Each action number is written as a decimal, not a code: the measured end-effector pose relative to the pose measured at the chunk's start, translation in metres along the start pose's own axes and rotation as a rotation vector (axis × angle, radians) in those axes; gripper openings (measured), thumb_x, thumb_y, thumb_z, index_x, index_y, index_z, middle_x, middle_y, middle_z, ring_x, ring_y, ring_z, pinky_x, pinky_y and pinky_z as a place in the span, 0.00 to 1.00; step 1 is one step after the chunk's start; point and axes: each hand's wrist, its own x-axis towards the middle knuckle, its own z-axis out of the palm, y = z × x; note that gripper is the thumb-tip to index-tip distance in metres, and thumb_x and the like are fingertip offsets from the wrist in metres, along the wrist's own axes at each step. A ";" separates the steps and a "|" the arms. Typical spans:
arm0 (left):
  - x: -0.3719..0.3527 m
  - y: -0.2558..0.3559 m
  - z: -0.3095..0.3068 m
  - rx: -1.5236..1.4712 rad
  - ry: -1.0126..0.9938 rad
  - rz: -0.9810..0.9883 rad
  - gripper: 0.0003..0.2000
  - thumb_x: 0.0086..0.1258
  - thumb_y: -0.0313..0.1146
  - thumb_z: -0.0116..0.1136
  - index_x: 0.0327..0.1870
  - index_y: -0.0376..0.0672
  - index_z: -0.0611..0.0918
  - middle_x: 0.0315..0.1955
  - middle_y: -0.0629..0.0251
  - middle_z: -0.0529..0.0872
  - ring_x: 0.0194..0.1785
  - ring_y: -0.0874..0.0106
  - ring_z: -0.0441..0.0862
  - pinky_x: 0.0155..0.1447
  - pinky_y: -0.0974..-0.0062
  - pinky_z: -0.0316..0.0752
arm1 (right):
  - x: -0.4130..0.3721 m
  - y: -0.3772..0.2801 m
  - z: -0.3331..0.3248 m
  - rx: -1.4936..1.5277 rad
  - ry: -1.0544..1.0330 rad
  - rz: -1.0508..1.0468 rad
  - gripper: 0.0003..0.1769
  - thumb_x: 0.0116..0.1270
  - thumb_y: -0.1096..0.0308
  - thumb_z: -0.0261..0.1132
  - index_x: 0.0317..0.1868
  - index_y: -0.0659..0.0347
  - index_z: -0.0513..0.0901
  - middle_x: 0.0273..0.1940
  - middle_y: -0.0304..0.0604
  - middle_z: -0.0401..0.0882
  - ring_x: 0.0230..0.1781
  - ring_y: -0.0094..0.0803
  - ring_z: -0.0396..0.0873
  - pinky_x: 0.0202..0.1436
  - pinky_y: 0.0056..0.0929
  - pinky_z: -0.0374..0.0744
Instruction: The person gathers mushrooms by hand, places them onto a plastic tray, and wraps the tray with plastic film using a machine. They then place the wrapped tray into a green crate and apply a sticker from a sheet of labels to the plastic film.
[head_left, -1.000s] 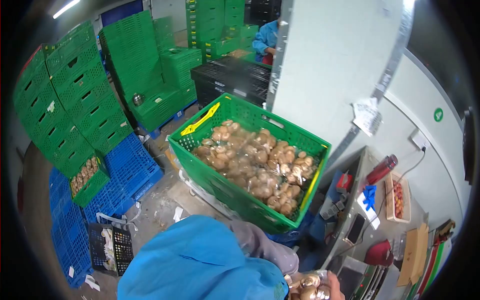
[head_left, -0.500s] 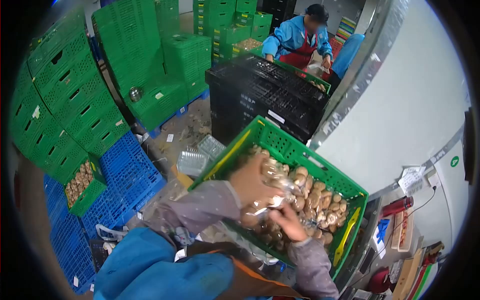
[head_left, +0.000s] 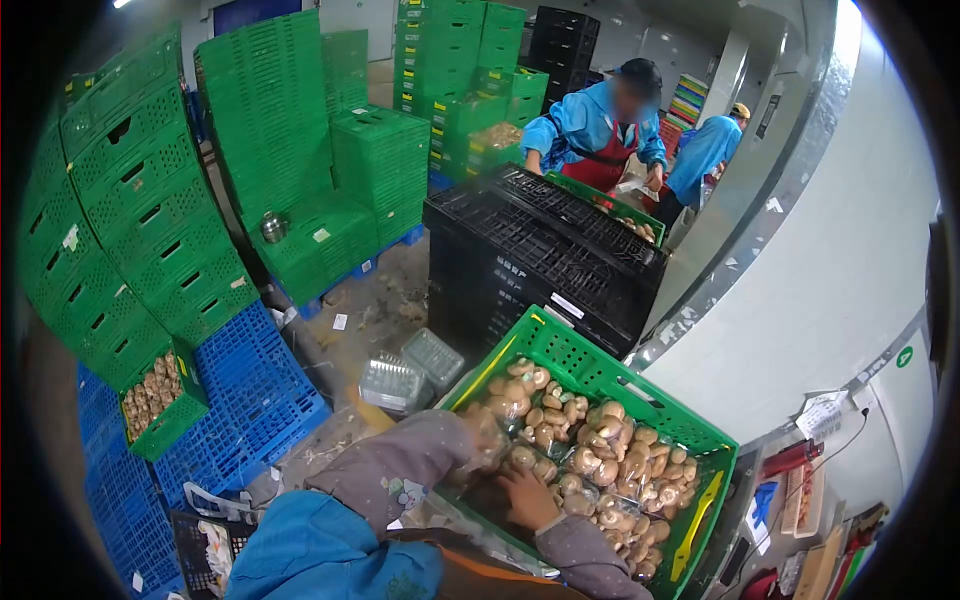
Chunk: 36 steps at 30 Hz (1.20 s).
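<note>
Resting palm-down among the mushrooms (head_left: 600, 462), the right hand (head_left: 526, 497) has its fingers loosely splayed over the caps at the near corner of the green crate (head_left: 598, 372), closed on nothing that shows. The left hand (head_left: 487, 441) sits at the crate's near-left rim, blurred behind clear plastic film (head_left: 470, 462), so whether its fingers grip anything cannot be told; its grey sleeve (head_left: 400, 472) runs back toward the person's body. The mushrooms lie heaped inside the crate, filling it from the hands to the far wall. Handling them well probably means cupping a few from beneath rather than pinching the caps, which likely bruise easily, and keeping the film from dragging any over the rim. Beyond stands a stack of black crates (head_left: 530, 250), clear trays (head_left: 405, 370) lie on the floor, and two people in blue coats (head_left: 590, 125) work further back.
</note>
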 end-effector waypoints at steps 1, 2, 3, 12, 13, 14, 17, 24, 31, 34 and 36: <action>0.002 0.000 0.008 0.021 -0.010 0.000 0.55 0.44 0.57 0.70 0.68 0.37 0.50 0.60 0.38 0.65 0.60 0.43 0.68 0.64 0.56 0.62 | 0.000 0.003 0.005 -0.017 -0.005 -0.006 0.29 0.47 0.58 0.66 0.53 0.53 0.74 0.59 0.40 0.69 0.65 0.42 0.60 0.64 0.52 0.61; 0.003 0.001 0.015 0.042 -0.020 0.000 0.54 0.45 0.56 0.69 0.68 0.37 0.50 0.62 0.38 0.63 0.60 0.42 0.67 0.64 0.56 0.61 | -0.001 0.005 0.010 -0.031 -0.009 -0.010 0.29 0.47 0.58 0.66 0.52 0.53 0.74 0.59 0.40 0.69 0.65 0.41 0.60 0.63 0.52 0.62; 0.015 -0.011 0.039 0.202 0.140 0.090 0.53 0.47 0.54 0.69 0.68 0.38 0.50 0.63 0.39 0.61 0.60 0.43 0.68 0.64 0.55 0.61 | -0.002 0.004 0.007 -0.028 0.000 -0.005 0.29 0.47 0.58 0.66 0.52 0.53 0.74 0.59 0.40 0.69 0.65 0.41 0.60 0.63 0.52 0.62; 0.027 -0.032 0.055 0.516 -0.085 0.137 0.27 0.65 0.37 0.47 0.67 0.53 0.60 0.61 0.47 0.63 0.51 0.45 0.75 0.54 0.54 0.72 | 0.001 0.000 0.008 0.197 0.100 -0.041 0.25 0.48 0.64 0.65 0.50 0.54 0.75 0.58 0.44 0.68 0.59 0.45 0.66 0.60 0.45 0.66; 0.026 -0.029 0.046 0.528 -0.125 0.181 0.26 0.64 0.37 0.49 0.65 0.52 0.62 0.59 0.48 0.65 0.49 0.46 0.76 0.53 0.54 0.72 | -0.002 0.007 0.020 0.246 0.114 -0.015 0.24 0.48 0.64 0.65 0.49 0.54 0.75 0.57 0.45 0.68 0.58 0.46 0.67 0.60 0.44 0.67; 0.026 -0.022 0.037 0.546 -0.183 0.238 0.26 0.63 0.37 0.51 0.64 0.51 0.64 0.57 0.49 0.67 0.48 0.47 0.77 0.52 0.54 0.72 | -0.009 -0.002 0.000 0.464 0.171 0.041 0.23 0.50 0.66 0.65 0.49 0.55 0.75 0.55 0.47 0.69 0.55 0.46 0.69 0.59 0.41 0.68; 0.016 0.026 0.000 0.598 -0.437 0.425 0.25 0.59 0.38 0.56 0.59 0.48 0.70 0.51 0.52 0.73 0.45 0.50 0.79 0.50 0.54 0.73 | -0.059 -0.021 -0.065 0.506 0.344 0.162 0.22 0.56 0.64 0.66 0.50 0.56 0.72 0.50 0.46 0.70 0.51 0.47 0.71 0.54 0.42 0.72; 0.022 0.197 0.023 0.222 -0.418 0.666 0.32 0.49 0.28 0.68 0.59 0.40 0.70 0.39 0.57 0.81 0.40 0.69 0.81 0.42 0.72 0.77 | -0.269 -0.059 -0.107 0.436 0.854 0.733 0.13 0.60 0.62 0.63 0.42 0.58 0.74 0.37 0.46 0.74 0.36 0.48 0.76 0.38 0.40 0.75; -0.138 0.393 0.236 0.165 -0.763 1.200 0.30 0.51 0.25 0.67 0.59 0.39 0.71 0.43 0.59 0.80 0.37 0.74 0.80 0.42 0.75 0.75 | -0.548 -0.165 -0.059 0.347 1.324 1.416 0.11 0.60 0.66 0.65 0.42 0.61 0.79 0.34 0.45 0.81 0.31 0.32 0.80 0.36 0.28 0.77; -0.214 0.434 0.337 0.290 -1.092 1.204 0.25 0.53 0.27 0.68 0.55 0.41 0.76 0.40 0.61 0.83 0.39 0.76 0.81 0.45 0.78 0.76 | -0.684 -0.210 -0.031 0.355 1.447 1.553 0.11 0.61 0.68 0.65 0.43 0.61 0.80 0.33 0.41 0.82 0.28 0.24 0.79 0.34 0.24 0.77; -0.257 0.446 0.404 0.348 -1.199 1.095 0.17 0.58 0.29 0.65 0.50 0.41 0.80 0.34 0.65 0.85 0.37 0.78 0.81 0.44 0.80 0.76 | -0.765 -0.238 -0.022 0.584 1.544 1.603 0.11 0.61 0.68 0.64 0.43 0.63 0.80 0.31 0.37 0.82 0.30 0.21 0.79 0.34 0.21 0.77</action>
